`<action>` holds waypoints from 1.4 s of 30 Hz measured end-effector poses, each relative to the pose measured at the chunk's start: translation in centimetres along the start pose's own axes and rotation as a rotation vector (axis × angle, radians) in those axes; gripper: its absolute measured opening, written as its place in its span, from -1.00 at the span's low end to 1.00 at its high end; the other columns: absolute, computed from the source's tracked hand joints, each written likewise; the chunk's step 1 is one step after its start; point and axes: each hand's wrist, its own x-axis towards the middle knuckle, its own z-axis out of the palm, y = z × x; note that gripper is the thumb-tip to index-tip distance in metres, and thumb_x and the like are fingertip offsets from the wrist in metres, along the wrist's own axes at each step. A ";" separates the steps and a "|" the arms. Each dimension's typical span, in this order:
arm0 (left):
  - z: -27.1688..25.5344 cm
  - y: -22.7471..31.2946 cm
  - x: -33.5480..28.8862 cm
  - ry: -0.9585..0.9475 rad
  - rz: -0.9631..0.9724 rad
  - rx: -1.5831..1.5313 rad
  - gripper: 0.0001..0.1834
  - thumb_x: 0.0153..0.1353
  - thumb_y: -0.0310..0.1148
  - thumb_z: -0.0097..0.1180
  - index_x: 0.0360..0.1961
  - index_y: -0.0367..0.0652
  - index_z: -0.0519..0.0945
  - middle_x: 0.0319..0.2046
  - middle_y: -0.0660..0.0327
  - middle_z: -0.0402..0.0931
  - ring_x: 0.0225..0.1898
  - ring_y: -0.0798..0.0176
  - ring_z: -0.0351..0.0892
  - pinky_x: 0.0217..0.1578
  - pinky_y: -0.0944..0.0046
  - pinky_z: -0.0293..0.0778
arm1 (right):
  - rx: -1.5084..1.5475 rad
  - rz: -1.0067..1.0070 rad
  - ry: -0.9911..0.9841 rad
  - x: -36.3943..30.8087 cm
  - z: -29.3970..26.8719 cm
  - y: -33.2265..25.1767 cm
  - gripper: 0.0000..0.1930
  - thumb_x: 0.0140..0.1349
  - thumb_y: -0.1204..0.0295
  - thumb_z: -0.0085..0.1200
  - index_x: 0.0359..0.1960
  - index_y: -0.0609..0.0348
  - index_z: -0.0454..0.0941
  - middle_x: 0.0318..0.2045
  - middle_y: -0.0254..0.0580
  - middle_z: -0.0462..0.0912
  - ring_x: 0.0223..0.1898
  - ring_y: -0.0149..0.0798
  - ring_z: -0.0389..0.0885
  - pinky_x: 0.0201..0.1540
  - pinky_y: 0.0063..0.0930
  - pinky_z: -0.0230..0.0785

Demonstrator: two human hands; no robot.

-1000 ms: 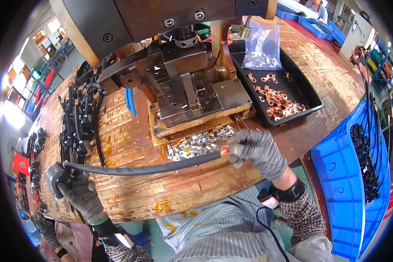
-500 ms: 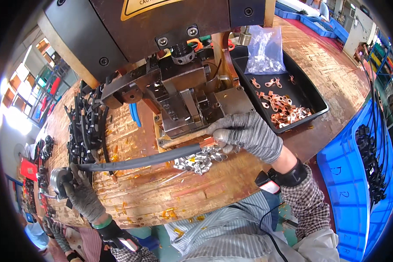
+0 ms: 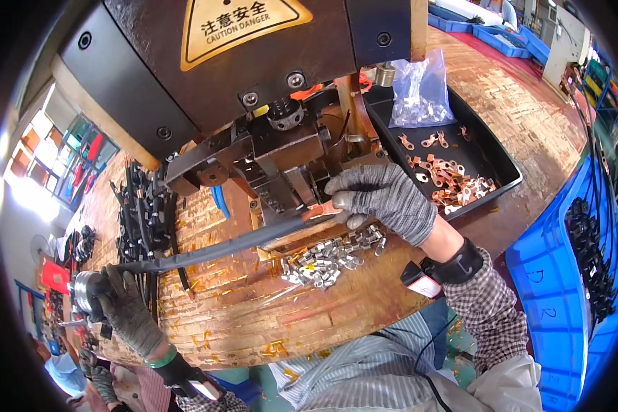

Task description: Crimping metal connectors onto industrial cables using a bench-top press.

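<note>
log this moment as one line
left hand: holding cable at round fitting | right hand: pinching copper end at press | silver pieces: loose on table

We see ribbed knit cloth in the gloves [image 3: 395, 202], a matt, rubbery cable [image 3: 216, 250], and shiny copper-looking lugs [image 3: 448, 180] in a smooth plastic tray [image 3: 489, 162]. Our table [image 3: 254, 319] is rough, worn wood; the press [image 3: 292, 147] is smooth, dull metal, the bin [image 3: 539, 333] glossy plastic.

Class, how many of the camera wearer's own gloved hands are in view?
2: the left hand at a round metal part on the left, the right hand pinching the copper end of the dark cable.
</note>
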 end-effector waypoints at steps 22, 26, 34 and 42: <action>2.7 -0.7 2.4 0.399 0.103 0.426 -0.54 0.27 -0.42 -0.32 0.20 -0.25 0.08 0.23 0.14 0.02 0.26 0.09 0.00 0.25 0.14 0.05 | 0.120 0.014 0.034 3.2 -0.6 1.2 -0.92 0.03 0.59 0.10 -0.42 0.33 0.53 -0.52 -0.15 0.58 -0.53 -0.36 0.59 -0.48 -0.57 0.54; 4.0 -0.8 2.8 0.558 0.118 0.351 -0.55 0.27 -0.43 -0.31 0.19 -0.27 0.09 0.24 0.12 0.01 0.25 0.06 0.02 0.24 0.12 0.08 | 0.045 0.030 0.030 2.9 -0.6 0.8 -0.91 0.03 0.58 0.11 -0.41 0.33 0.53 -0.51 -0.16 0.59 -0.53 -0.37 0.59 -0.49 -0.58 0.53; 6.8 -1.8 3.5 0.605 0.124 0.389 -0.55 0.26 -0.40 -0.24 0.16 -0.31 0.15 0.21 0.08 0.08 0.23 0.00 0.06 0.22 0.08 0.11 | -0.002 0.007 0.065 2.7 -0.7 0.9 -0.87 0.04 0.49 0.13 -0.40 0.29 0.53 -0.52 -0.19 0.59 -0.55 -0.42 0.58 -0.55 -0.63 0.48; 6.2 -1.7 3.7 0.714 0.150 0.372 -0.58 0.27 -0.41 -0.24 0.14 -0.31 0.18 0.19 0.06 0.10 0.22 -0.02 0.07 0.21 0.05 0.12 | -0.123 -0.094 0.208 1.2 -2.3 0.0 -0.80 0.11 0.37 0.07 -0.30 0.23 0.49 -0.58 -0.39 0.50 -0.60 -0.54 0.47 -0.60 -0.69 0.38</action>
